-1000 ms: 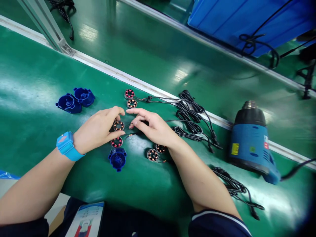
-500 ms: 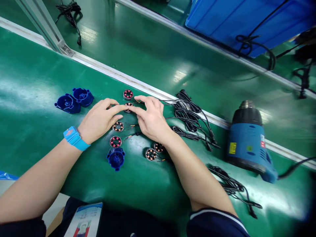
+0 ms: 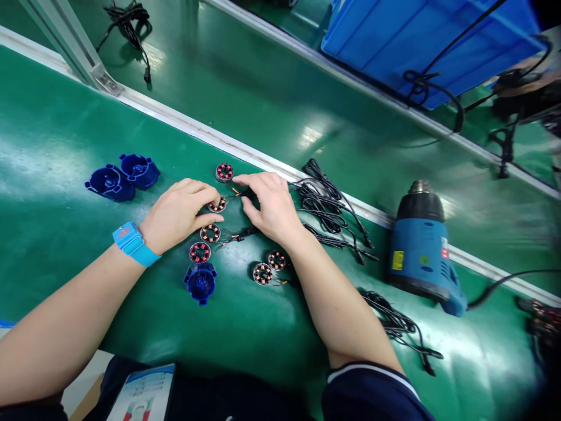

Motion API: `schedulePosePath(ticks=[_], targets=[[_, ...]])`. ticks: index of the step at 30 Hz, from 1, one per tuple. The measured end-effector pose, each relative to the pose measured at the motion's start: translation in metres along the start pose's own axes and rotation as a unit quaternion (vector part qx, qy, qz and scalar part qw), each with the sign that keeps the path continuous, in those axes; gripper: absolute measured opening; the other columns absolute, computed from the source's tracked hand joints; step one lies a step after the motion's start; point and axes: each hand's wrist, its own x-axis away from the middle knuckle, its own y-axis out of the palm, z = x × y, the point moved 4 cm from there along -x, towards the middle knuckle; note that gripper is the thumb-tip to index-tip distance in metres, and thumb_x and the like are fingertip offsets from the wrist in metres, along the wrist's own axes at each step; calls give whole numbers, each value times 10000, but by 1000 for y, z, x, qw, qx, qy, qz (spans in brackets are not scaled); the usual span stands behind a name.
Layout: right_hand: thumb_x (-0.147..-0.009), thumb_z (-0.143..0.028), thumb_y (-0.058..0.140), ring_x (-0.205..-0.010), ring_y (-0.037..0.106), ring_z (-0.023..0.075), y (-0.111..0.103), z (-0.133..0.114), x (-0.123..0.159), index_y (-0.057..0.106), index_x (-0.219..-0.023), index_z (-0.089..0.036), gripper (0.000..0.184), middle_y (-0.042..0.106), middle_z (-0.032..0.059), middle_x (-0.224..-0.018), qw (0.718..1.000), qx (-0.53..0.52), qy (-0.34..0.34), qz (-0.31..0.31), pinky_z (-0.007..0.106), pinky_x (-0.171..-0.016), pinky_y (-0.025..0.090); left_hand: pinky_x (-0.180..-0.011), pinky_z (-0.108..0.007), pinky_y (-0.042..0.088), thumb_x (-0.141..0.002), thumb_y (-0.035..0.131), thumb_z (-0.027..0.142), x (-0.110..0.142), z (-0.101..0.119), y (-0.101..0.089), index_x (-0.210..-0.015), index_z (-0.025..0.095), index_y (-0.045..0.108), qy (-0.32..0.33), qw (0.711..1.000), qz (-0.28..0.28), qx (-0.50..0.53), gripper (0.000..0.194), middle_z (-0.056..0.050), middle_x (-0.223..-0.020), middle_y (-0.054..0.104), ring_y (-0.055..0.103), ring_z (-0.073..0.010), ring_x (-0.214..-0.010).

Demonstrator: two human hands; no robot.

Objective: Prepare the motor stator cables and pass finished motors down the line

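Note:
My left hand [image 3: 184, 211] pinches a small ring-shaped motor stator [image 3: 217, 204] with copper windings between its fingers and thumb, low over the table. My right hand [image 3: 270, 206] is just to the right, thumb and index finger apart, over the thin wires and black cable leading from the stators. Beyond the fingertips lies a stator with red windings [image 3: 224, 172]. Nearer me are another copper stator [image 3: 210, 233] and a second red one [image 3: 200, 252]. A dark blue plastic housing [image 3: 200, 283] touches or nearly touches that red one.
Two blue housings [image 3: 110, 182] sit at the left. Two copper stators [image 3: 263, 273] lie near my right forearm. Coiled black cables [image 3: 322, 199] spread right of my hand, with another coil [image 3: 394, 318] closer in. A blue heat gun [image 3: 418, 245] stands at right. A white rail [image 3: 188, 126] crosses behind.
My left hand has drawn the copper stator slightly toward me and left. My right index finger has come off it, and the right hand now sits apart over the wires. The view shifted slightly.

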Motion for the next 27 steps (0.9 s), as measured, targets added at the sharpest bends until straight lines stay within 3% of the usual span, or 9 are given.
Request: schedulePosePath(ticks=[5, 9, 12, 17, 23, 27], targets=[[-930, -92, 499, -985, 603, 242, -4, -3, 1, 643, -1236, -206, 357, 692, 63, -1029, 998, -27, -57, -1, 412, -928, 459, -872, -360, 550, -891, 726, 197, 2, 9, -8, -981, 183, 551, -8, 997, 70, 18, 197, -55, -1094, 686, 673, -230, -1018], [-886, -55, 515, -1052, 588, 245, -5, -4, 2, 625, -1280, -180, 428, 662, 94, -1150, 997, -47, -61, -18, 414, -956, 481, -883, -371, 537, -884, 715, 165, 6, 21, -14, -1024, 183, 522, 18, 992, 123, 3, 239, -61, -1091, 698, 677, -237, -1024], [-883, -76, 558, -1078, 593, 252, -6, 0, 2, 706, -1126, -187, 305, 658, 97, -1170, 997, -63, -28, -20, 428, -964, 485, -874, -378, 532, -892, 702, 166, 7, 23, -15, -1053, 177, 520, 29, 992, 125, -10, 243, -67, -1104, 700, 677, -240, -1017], [-854, -73, 595, -926, 635, 192, -18, 3, 0, 732, -853, -212, 196, 684, 21, -939, 986, -161, 12, 27, 362, -886, 483, -870, -376, 540, -887, 712, 164, 8, 22, -18, -1074, 166, 523, 30, 990, 137, -4, 266, -75, -1106, 705, 682, -240, -1025], [-855, -79, 563, -846, 571, 162, -24, -2, 0, 744, -1027, -213, 284, 593, 18, -890, 967, -235, 33, -91, 316, -810, 467, -861, -375, 545, -897, 700, 139, 10, 31, -21, -1068, 177, 525, 62, 988, 141, 0, 248, -78, -1135, 707, 679, -233, -1061], [-891, -195, 621, -953, 584, 180, -27, -4, -1, 734, -975, -201, 141, 665, 26, -960, 939, -324, 38, -108, 348, -896, 459, -880, -393, 558, -921, 679, 162, 10, 34, -21, -1096, 201, 510, 54, 990, 129, 24, 246, -72, -1154, 705, 674, -227, -1090]])
